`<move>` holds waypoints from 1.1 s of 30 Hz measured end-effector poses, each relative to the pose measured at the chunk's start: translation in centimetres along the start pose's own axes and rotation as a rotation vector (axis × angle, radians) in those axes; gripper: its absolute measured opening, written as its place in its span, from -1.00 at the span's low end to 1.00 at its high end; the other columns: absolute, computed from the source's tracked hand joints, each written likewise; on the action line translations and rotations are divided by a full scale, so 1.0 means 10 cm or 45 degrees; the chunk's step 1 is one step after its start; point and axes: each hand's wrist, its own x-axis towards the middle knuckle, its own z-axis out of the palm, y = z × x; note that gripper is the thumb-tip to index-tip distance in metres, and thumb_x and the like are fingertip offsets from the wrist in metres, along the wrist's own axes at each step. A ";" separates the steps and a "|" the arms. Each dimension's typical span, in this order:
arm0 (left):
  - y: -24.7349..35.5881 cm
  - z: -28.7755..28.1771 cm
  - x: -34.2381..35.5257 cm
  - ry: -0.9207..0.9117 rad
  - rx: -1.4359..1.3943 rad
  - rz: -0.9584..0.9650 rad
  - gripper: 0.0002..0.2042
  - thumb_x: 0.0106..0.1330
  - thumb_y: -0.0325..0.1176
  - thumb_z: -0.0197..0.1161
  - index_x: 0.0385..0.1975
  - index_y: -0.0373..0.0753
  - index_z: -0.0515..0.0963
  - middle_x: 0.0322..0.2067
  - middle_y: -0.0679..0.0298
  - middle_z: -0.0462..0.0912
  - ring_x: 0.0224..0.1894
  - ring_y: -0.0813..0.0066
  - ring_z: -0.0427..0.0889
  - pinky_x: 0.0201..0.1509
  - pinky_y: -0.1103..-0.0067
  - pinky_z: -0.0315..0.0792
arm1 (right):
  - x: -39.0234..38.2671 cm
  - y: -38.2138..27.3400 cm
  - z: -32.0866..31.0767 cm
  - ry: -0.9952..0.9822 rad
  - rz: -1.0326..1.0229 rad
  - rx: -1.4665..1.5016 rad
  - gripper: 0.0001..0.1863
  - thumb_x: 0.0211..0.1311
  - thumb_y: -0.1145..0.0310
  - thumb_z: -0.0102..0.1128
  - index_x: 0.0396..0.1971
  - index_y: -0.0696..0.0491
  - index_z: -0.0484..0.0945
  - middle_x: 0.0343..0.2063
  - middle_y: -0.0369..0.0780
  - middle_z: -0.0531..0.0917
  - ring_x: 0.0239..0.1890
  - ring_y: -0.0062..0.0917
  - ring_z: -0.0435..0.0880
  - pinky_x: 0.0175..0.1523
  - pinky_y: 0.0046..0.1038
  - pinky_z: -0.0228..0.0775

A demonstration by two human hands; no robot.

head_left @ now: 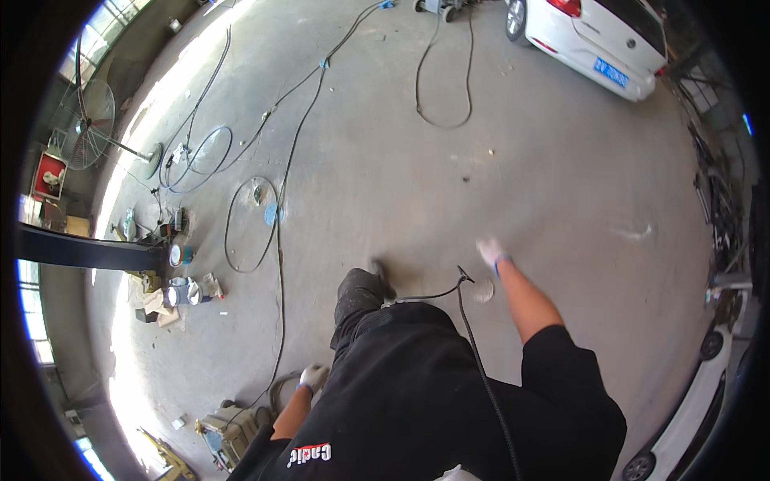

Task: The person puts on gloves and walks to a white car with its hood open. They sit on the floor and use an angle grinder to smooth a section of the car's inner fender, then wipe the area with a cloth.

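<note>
My left hand (314, 377) in a white glove is low at the left, beside my body and over looped grey hose (282, 386); its fingers are too small to read, so I cannot tell whether it grips anything. My right hand (489, 252), also gloved, is out to the right above the concrete floor (561, 184), smeared by motion. A black cord (473, 337) hangs down my black shirt to a small dark fitting (464, 277) left of that hand, apparently not touching it. My dark-trousered leg (359, 293) shows ahead.
Cables (279, 240) snake across the floor. A standing fan (84, 120), a dark post (96, 247) and cans (181, 255) are at the left. A white car (577, 40) is ahead right, near a wheeled machine (437, 6); another white car (682, 409) is behind right. A yellowish machine (237, 433) is low left.
</note>
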 end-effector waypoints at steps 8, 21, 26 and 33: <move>1.59 -1.09 0.84 -0.095 0.055 -0.162 -0.70 0.26 -0.25 0.26 -0.14 -0.35 0.62 -0.25 0.14 0.71 -0.19 0.42 0.66 -0.06 0.51 0.51 | 2.31 -3.17 -1.50 0.163 -0.352 0.741 -0.67 0.29 0.13 0.09 -0.39 0.13 0.56 -0.49 -0.21 0.57 -0.39 -0.47 0.48 -0.25 -0.33 0.36; 8.50 -5.79 3.16 0.555 -0.297 1.011 -0.70 0.27 -0.29 0.25 -0.14 -0.38 0.60 -0.25 0.13 0.72 -0.16 0.43 0.67 -0.02 0.54 0.50 | 2.46 -1.44 -0.74 -0.944 0.818 -0.181 -0.49 0.33 -0.02 -0.03 0.01 0.11 0.50 0.01 -0.03 0.52 0.07 -0.19 0.47 0.17 -0.20 0.29; 8.13 -5.59 3.82 0.362 -0.205 0.509 -0.71 0.27 -0.29 0.24 -0.14 -0.38 0.60 -0.25 0.13 0.72 -0.17 0.44 0.66 -0.03 0.54 0.50 | 4.94 -2.88 -1.35 -0.609 0.481 -0.123 -0.58 0.32 0.04 0.00 -0.13 0.11 0.52 -0.16 -0.06 0.55 -0.11 -0.26 0.50 0.01 -0.25 0.32; 7.54 -4.71 4.31 -0.099 -0.075 -0.289 -0.72 0.28 -0.29 0.23 -0.14 -0.38 0.60 -0.26 0.14 0.72 -0.19 0.44 0.66 -0.04 0.54 0.50 | 9.21 -6.77 -3.98 0.173 -0.326 0.294 -0.67 0.31 0.11 0.05 -0.33 0.09 0.55 -0.40 -0.11 0.60 -0.36 -0.36 0.55 -0.22 -0.31 0.38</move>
